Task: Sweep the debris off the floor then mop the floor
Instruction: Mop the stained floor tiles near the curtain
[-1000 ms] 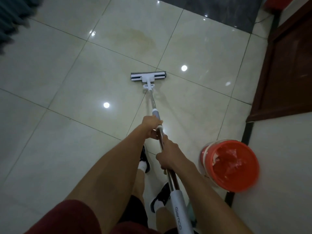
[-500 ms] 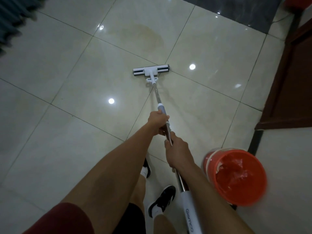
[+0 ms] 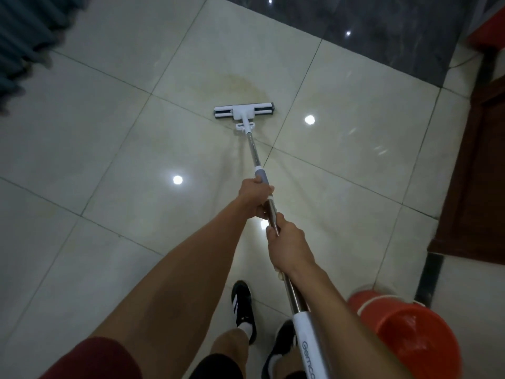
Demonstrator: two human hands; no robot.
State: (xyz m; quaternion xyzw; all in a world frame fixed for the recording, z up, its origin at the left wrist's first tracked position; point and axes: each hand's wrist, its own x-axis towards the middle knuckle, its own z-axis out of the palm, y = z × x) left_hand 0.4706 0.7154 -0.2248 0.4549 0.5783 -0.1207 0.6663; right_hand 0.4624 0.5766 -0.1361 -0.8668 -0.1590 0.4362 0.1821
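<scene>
Sweeping looks finished and mopping is underway — both hands, left hand [image 3: 255, 199] ahead of right hand [image 3: 287, 246], grip the mop [image 3: 244, 112], its head meeting a yellowish stain [image 3: 240, 84] on the floor [image 3: 95, 132].

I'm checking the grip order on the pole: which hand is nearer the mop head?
Left. The left hand grips the pole closer to the mop head; the right hand grips farther back, toward the person.

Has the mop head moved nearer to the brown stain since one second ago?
Yes. The mop head went forward, over the tile joint, and now reaches the stain.
</scene>
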